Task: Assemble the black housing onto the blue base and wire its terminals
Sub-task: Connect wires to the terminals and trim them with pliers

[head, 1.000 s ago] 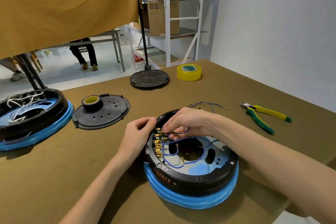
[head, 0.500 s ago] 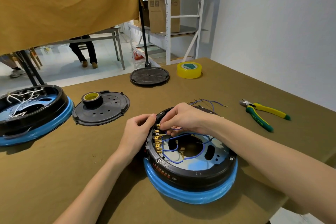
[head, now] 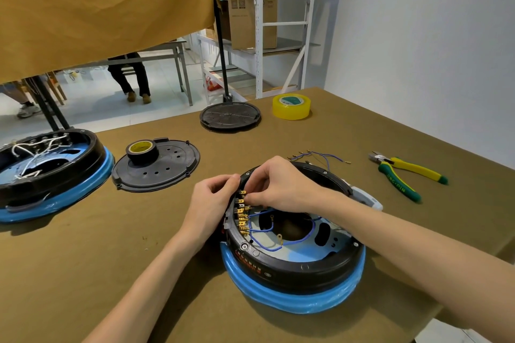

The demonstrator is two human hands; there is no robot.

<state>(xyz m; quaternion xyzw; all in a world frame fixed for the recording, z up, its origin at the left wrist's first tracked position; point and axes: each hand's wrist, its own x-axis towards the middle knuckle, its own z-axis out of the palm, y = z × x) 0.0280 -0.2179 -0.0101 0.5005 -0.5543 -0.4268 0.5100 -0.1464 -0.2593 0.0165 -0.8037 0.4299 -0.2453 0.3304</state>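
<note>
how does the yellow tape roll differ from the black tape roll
The yellow tape roll is translucent yellow and looks wider; the black tape roll is dark with a yellowish core and looks narrower. The yellow one lies straight on the table at the far edge; the black one sits on a black round cover. Both lie flat, hole upward, untouched.

Two bare forearms, left grip [head: 213, 199] and right grip [head: 281, 185] ungloved, sleeveless.

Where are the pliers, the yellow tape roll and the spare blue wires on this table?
pliers [head: 402, 172]: head view, on the green and yellow handles.
yellow tape roll [head: 291, 106]: head view, on its outer side wall.
spare blue wires [head: 320, 155]: head view, on the loose bundle behind the housing.
</note>
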